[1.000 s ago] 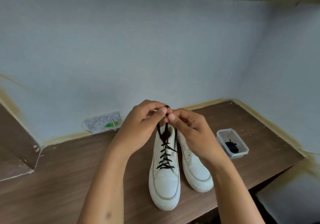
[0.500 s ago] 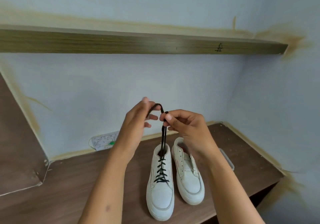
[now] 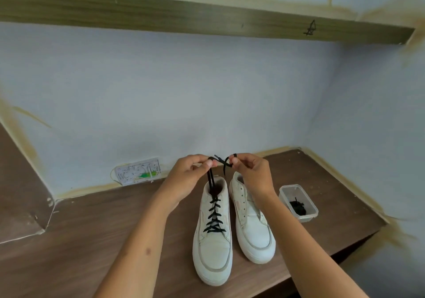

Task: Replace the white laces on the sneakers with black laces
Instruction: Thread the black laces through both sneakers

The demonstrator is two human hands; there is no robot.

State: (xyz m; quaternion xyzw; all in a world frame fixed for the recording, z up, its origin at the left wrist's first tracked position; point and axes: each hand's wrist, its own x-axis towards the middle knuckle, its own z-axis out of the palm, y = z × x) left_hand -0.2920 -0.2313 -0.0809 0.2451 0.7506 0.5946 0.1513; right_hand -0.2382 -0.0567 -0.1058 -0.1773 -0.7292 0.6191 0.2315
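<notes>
Two white sneakers stand side by side on the wooden desk (image 3: pixel 92 240), toes toward me. The left sneaker (image 3: pixel 212 247) carries a black lace (image 3: pixel 213 217) crossed up through its eyelets. The right sneaker (image 3: pixel 251 231) shows empty eyelets and no lace. Above the left sneaker's collar, my left hand (image 3: pixel 188 178) pinches one end of the black lace and my right hand (image 3: pixel 251 175) pinches the other end. The two ends cross in the air between my fingertips.
A clear plastic tub (image 3: pixel 309 212) holding a bundled black lace (image 3: pixel 299 206) sits right of the sneakers. A wall socket plate (image 3: pixel 138 171) is at the back left. A wooden shelf (image 3: pixel 184 14) runs overhead. Walls close the back and right; the desk's front edge runs near the toes.
My hands have come down from a high pull toward the left sneaker's collar and moved slightly apart, with the lace ends now crossing between them. The view has tilted, bringing the tub back in sight.
</notes>
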